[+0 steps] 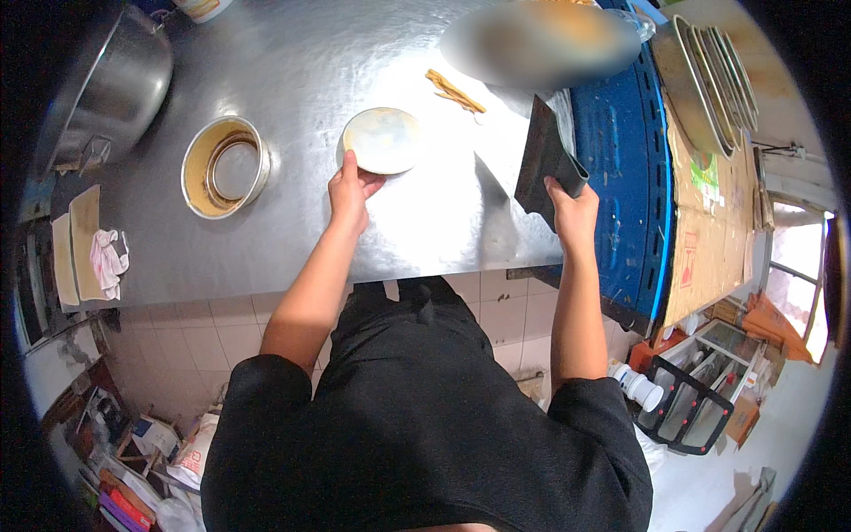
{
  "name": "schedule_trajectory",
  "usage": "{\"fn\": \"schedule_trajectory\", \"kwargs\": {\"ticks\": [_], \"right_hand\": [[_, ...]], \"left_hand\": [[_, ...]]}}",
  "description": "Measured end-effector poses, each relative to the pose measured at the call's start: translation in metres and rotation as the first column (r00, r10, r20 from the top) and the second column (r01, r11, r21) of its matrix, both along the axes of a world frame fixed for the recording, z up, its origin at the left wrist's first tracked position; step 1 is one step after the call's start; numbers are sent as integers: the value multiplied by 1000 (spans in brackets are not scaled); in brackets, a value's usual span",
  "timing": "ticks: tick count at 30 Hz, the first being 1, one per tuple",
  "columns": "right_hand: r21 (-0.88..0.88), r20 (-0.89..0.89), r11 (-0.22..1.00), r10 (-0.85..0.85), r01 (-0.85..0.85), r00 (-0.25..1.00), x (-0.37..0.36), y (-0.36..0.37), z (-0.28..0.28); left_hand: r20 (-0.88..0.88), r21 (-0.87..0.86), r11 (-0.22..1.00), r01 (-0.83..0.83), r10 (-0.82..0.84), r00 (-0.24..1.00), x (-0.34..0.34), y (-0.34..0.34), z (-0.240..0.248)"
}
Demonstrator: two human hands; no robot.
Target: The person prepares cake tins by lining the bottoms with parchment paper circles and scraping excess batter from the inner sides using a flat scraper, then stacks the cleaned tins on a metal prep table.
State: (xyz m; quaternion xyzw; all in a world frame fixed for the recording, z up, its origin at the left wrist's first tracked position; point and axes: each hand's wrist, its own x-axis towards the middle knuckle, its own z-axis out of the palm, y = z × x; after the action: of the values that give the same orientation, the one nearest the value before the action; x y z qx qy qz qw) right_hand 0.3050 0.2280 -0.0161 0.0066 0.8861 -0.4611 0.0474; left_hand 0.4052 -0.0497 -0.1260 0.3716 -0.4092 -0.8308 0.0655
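Note:
My left hand [352, 195] grips the near edge of a round, pale disc [385, 140], thumb on top, over the steel table. The disc looks like the loose base of a cake tin, with a yellowish smear along its rim. In my right hand [574, 213] is a dark metal bench scraper [542, 161] with a rolled handle; its blade points up and left, at the table's right side. A round cake tin [226, 167] with tan and brown residue inside stands to the left of the disc. Brownish strips of scraps [455, 91] lie beyond the disc, to the right.
A large steel bowl [120, 93] sits at the far left, with a pink-white cloth [108, 264] near the table's left edge. Blue crates [625, 186] border the right side, beside cardboard [709, 230] and stacked round pans [700, 84]. The far right of the table is blurred.

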Motion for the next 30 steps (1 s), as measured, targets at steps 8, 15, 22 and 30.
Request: {"fn": "schedule_trajectory", "kwargs": {"ticks": [8,15,22,30], "right_hand": [[22,-16,999,25,-25,1000,7,-1,-4],[19,-9,1000,12,-12,1000,12,-3,0],[136,-45,987,95,-88,994,19,-9,2],[469,7,725,568,-505,823,32,-67,30]], "left_hand": [[37,11,999,51,-51,998,4,5,3],[195,-69,865,497,-477,857,-1,1,9],[-46,13,979,202,-201,978,13,34,1],[-56,218,948,230,-223,973,7,33,0]]}}
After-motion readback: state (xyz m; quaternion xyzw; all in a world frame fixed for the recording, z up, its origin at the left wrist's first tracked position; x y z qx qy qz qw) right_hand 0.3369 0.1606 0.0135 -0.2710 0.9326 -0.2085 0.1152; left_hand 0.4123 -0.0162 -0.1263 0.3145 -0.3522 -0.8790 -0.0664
